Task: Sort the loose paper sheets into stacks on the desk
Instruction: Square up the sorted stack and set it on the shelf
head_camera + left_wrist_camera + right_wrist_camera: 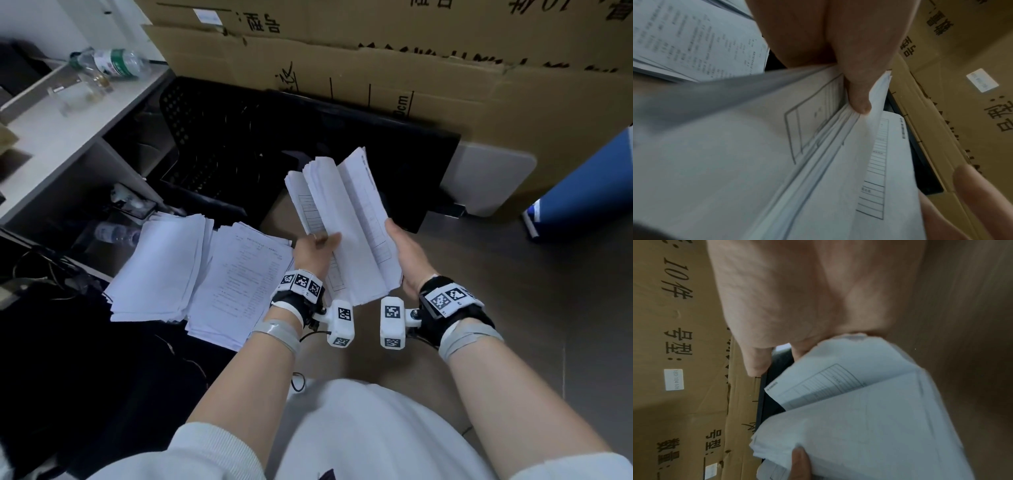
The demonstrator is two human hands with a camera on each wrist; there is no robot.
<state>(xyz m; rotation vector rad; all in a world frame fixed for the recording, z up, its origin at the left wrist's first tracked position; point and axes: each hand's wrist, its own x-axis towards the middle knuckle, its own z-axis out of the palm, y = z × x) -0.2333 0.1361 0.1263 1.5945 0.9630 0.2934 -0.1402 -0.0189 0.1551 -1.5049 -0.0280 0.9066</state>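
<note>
Both hands hold a thick bundle of white printed sheets (346,226) in the air in front of me, fanned open lengthwise. My left hand (317,245) grips its left part, the thumb (859,100) pressed onto the top pages of the bundle (756,154). My right hand (404,250) grips the right edge from below and outside; the bundle (869,418) fills the right wrist view. Two stacks lie below left: a blank-topped stack (164,270) and a printed-topped stack (243,281) beside it.
Large cardboard boxes (411,68) stand behind. A black perforated chair or crate (222,137) sits ahead. A white shelf (68,130) at left carries a plastic bottle (113,63). Cables (51,274) lie at far left. Brown floor (513,291) spreads right.
</note>
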